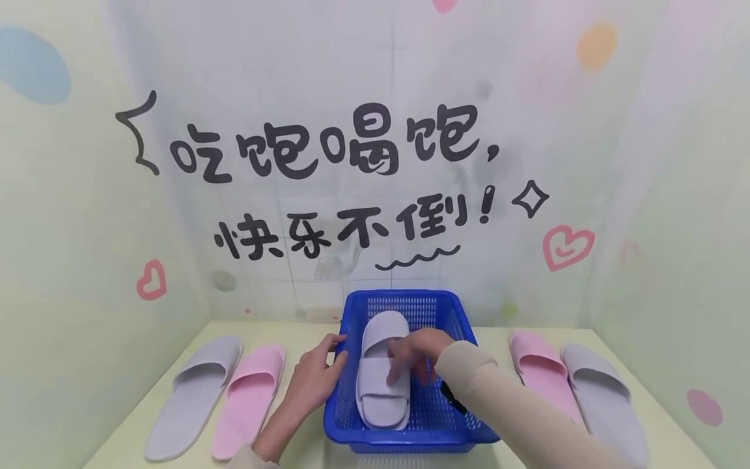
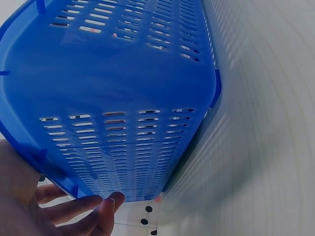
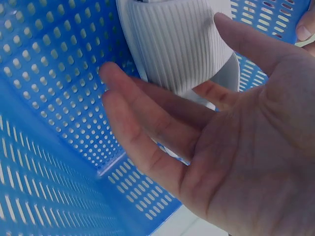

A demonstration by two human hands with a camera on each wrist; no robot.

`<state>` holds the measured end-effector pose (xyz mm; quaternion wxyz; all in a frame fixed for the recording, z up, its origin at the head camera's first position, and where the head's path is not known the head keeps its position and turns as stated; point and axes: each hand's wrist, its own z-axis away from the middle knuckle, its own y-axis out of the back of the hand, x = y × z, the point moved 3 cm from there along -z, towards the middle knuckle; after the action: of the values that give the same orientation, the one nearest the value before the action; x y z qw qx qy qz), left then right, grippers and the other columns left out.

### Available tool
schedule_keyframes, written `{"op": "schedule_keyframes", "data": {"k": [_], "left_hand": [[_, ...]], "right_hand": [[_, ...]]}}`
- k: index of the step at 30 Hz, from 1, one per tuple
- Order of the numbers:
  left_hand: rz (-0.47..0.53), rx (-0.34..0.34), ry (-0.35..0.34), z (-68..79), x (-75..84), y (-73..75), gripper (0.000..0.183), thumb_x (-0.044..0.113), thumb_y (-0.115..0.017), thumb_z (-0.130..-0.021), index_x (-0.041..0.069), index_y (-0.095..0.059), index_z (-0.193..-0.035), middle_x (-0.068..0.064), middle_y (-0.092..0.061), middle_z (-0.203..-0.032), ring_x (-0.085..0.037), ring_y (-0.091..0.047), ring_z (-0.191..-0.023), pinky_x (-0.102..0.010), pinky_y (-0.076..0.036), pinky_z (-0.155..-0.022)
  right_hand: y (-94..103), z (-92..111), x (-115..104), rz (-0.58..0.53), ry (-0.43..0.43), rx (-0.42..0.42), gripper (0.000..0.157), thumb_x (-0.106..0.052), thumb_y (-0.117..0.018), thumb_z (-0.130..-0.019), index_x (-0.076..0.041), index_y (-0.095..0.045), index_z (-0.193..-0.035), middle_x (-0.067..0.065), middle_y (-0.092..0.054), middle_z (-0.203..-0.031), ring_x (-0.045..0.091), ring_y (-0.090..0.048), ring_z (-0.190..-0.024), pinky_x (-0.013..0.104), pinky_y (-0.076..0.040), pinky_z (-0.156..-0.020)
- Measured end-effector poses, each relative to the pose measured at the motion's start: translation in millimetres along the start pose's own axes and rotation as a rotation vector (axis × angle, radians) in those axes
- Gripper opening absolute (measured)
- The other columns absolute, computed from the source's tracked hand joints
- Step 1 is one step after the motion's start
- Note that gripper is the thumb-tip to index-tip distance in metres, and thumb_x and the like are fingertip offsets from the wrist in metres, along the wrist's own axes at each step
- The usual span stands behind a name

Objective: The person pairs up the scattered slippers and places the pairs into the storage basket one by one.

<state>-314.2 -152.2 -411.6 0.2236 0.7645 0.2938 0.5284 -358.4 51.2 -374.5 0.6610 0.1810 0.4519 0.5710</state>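
Note:
A blue perforated plastic basket (image 1: 410, 440) stands in the middle of the table. White slippers (image 1: 381, 379) with ribbed straps lie along its left side, toe to heel lengthwise; whether they are fully stacked cannot be told. My right hand (image 1: 415, 350) reaches into the basket over the slippers. In the right wrist view its fingers (image 3: 147, 128) are spread and loosely extended beside the ribbed strap (image 3: 172, 44), and one finger is partly hidden behind it. My left hand (image 1: 313, 374) touches the basket's left side, its loosely extended fingers (image 2: 74, 210) along the outer wall.
Left of the basket lie a grey slipper (image 1: 190, 404) and a pink slipper (image 1: 246, 410). On the right are another pink slipper (image 1: 545, 371) and another grey slipper (image 1: 606, 404). A printed wall (image 1: 351, 78) with lettering rises behind the pale table (image 1: 305, 326), with side walls left and right.

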Motion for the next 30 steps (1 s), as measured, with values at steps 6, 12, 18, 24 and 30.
{"op": "schedule_keyframes", "data": {"k": [6, 12, 18, 24, 30], "left_hand": [[-0.012, -0.009, -0.005, 3.9, -2.4, -3.3, 0.03, 0.021, -0.063, -0.1, 0.015, -0.067, -0.13, -0.015, -0.075, -0.123, -0.016, -0.071, -0.079, -0.038, -0.054, -0.068], [0.0, -0.008, 0.004, 5.0, -1.6, -1.6, 0.032, 0.021, -0.064, -0.099, 0.015, -0.067, -0.13, -0.015, -0.074, -0.123, -0.015, -0.07, -0.077, -0.037, -0.053, -0.067], [0.003, -0.006, 0.011, 3.4, -2.3, 0.1, 0.033, 0.022, -0.064, -0.099, 0.015, -0.066, -0.132, -0.015, -0.074, -0.124, -0.013, -0.068, -0.075, -0.035, -0.052, -0.065], [-0.001, -0.003, 0.003, 1.9, -1.9, 0.5, 0.033, 0.021, -0.064, -0.099, 0.014, -0.066, -0.131, -0.015, -0.074, -0.123, -0.014, -0.068, -0.075, -0.035, -0.052, -0.065], [-0.002, 0.005, 0.005, 0.0, -1.6, -0.2, 0.033, 0.022, -0.064, -0.099, 0.015, -0.067, -0.131, -0.015, -0.074, -0.123, -0.014, -0.068, -0.074, -0.035, -0.051, -0.063]], "right_hand": [[-7.8, -1.0, 1.4, 0.033, 0.018, -0.017, 0.031, -0.034, -0.079, -0.089, -0.017, -0.062, -0.108, 0.014, -0.067, -0.097, 0.036, -0.073, -0.086, 0.048, -0.061, -0.076], [-6.2, -0.8, -1.4, 0.094, 0.022, -0.006, 0.032, -0.037, -0.076, -0.09, -0.016, -0.066, -0.112, 0.013, -0.071, -0.091, 0.033, -0.075, -0.085, 0.043, -0.061, -0.072], [-5.5, 0.9, -4.3, 0.089, 0.026, -0.005, 0.03, -0.037, -0.076, -0.09, -0.015, -0.064, -0.106, 0.014, -0.071, -0.093, 0.032, -0.074, -0.086, 0.048, -0.062, -0.082], [-6.7, 1.1, -2.4, 0.065, 0.017, 0.009, 0.035, -0.038, -0.079, -0.088, -0.016, -0.062, -0.11, 0.012, -0.067, -0.094, 0.031, -0.071, -0.087, 0.049, -0.061, -0.084], [-5.5, 2.7, -0.9, 0.07, 0.019, 0.006, 0.047, -0.038, -0.078, -0.089, -0.015, -0.059, -0.125, 0.011, -0.066, -0.098, 0.03, -0.07, -0.089, 0.05, -0.06, -0.086]]}}
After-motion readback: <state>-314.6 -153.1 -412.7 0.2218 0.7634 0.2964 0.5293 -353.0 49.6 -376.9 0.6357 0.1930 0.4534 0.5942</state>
